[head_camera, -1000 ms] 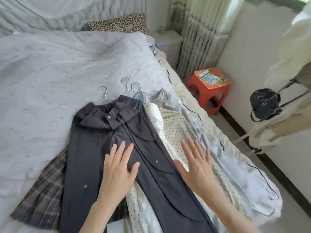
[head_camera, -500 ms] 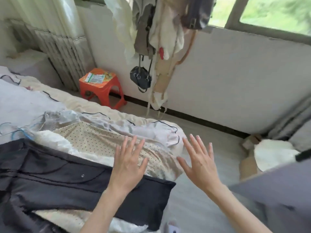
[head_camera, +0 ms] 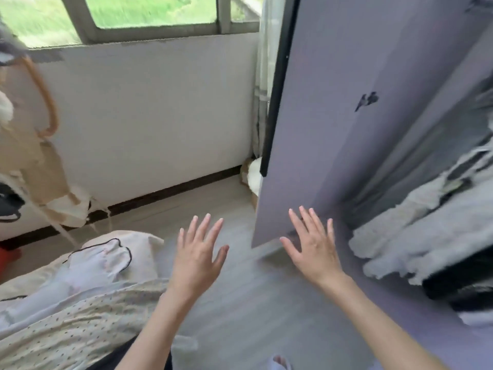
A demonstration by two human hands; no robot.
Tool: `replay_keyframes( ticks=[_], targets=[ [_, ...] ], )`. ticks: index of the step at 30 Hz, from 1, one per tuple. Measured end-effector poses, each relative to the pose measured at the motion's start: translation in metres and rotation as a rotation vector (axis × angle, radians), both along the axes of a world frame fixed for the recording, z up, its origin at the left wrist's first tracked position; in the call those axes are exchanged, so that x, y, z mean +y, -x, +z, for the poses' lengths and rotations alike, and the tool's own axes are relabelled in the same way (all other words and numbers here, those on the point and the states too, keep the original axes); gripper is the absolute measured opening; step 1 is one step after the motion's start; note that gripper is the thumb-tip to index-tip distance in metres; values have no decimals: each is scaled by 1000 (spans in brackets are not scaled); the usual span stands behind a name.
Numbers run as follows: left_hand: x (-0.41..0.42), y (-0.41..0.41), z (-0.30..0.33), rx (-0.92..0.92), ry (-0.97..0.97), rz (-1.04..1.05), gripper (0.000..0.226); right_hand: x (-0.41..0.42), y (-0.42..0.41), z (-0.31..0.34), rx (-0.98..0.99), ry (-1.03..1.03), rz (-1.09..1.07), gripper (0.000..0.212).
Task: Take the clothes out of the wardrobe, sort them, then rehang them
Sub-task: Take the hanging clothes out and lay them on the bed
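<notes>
Both hands are raised palm-down with fingers straight and spread; neither holds anything. Left hand (head_camera: pixel 198 252) hangs over the floor (head_camera: pixel 240 289) near frame centre, just beside the bed edge. Right hand (head_camera: pixel 313 245) sits at 3 o'clock from the left hand, in front of the lower corner of the wardrobe door (head_camera: pixel 333 116); contact with the door cannot be determined.

Wardrobe door: lilac panel, swung open, occupying 1 o'clock to 2 o'clock of the frame, with a small dark mark on its face. Wardrobe interior: at 3 o'clock to 4 o'clock, containing white fluffy clothes (head_camera: pixel 416 231) above a dark item (head_camera: pixel 464 279); details are blurred.

Bed (head_camera: pixel 138 243): at 7 o'clock to 8 o'clock. On it lie a cream dotted garment (head_camera: pixel 69 327) and, beyond it, a pale garment with black piping (head_camera: pixel 98 263).

Window (head_camera: pixel 149 12): at 11 o'clock to 12 o'clock, above a white wall (head_camera: pixel 149 116). Beige and white items (head_camera: pixel 32 166) hang at 9 o'clock, blurred.
</notes>
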State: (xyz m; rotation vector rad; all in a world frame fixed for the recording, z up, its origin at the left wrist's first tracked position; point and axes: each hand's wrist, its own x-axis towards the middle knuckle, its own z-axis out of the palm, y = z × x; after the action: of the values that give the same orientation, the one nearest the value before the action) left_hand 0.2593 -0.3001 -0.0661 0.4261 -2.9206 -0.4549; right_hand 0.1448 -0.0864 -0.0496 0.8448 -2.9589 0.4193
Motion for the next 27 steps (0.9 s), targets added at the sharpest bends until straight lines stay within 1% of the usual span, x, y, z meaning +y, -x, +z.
replay_keyframes(
  ticks=[2, 4, 10, 14, 16, 19, 20, 25, 27],
  targets=[
    [30, 42, -2, -14, -7, -73, 57, 36, 29, 0, 13, -24, -95, 71],
    [62, 81, -4, -21, -15, -136, 59, 71, 58, 2, 3, -28, -181, 68],
    [160, 190, -3, -3, -86, -297, 67, 175, 128, 10, 15, 17, -395, 85],
    [213, 246, -4, -25, -88, -439, 57, 226, 160, 16, 25, 18, -505, 87],
    [234, 272, -2, -28, -101, -491, 59, 245, 175, 21, 43, 34, -550, 83],
    [261, 310, 1, -16, -131, -549, 68, 269, 200, 29, 43, 20, -591, 65],
    [269, 323, 2, -12, -145, -566, 69, 276, 209, 32, 48, 31, -599, 62],
    [306, 399, 8, 37, -134, -694, 58, 306, 274, 51, 144, 56, -610, 58],
    [320, 437, 14, 44, -166, -702, 59, 315, 309, 61, 199, 68, -622, 60]
  ],
)
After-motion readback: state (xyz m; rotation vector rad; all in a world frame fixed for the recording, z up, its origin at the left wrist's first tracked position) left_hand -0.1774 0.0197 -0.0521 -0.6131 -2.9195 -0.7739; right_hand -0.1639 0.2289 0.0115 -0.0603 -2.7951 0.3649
